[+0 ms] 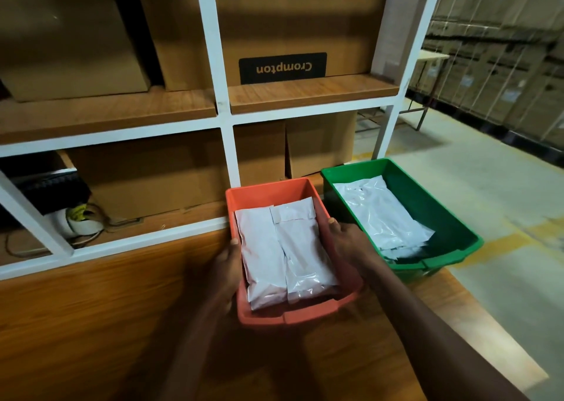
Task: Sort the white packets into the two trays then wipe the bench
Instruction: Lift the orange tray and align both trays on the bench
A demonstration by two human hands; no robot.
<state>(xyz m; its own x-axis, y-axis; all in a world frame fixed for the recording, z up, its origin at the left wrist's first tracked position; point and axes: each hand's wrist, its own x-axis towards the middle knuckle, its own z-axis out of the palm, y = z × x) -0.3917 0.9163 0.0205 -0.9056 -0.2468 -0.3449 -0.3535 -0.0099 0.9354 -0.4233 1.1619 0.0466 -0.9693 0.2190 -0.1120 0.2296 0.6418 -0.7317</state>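
The white packets (287, 254) are seen lying in the orange tray (268, 191) at lower centre, and more in the green tray (433, 199) to its right. The orange tray is gripped at its sides by the left hand (227, 266) and the right hand (346, 242). Sorting seems finished; next, probably, the trays are cleared aside and the bench (106, 309) is wiped.

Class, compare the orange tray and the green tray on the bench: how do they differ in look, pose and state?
The orange tray is gripped by the left hand and right hand; the green tray stands untouched.
The orange tray sits nearer the person, left of the green tray.
Both hold white packets on the wooden bench.
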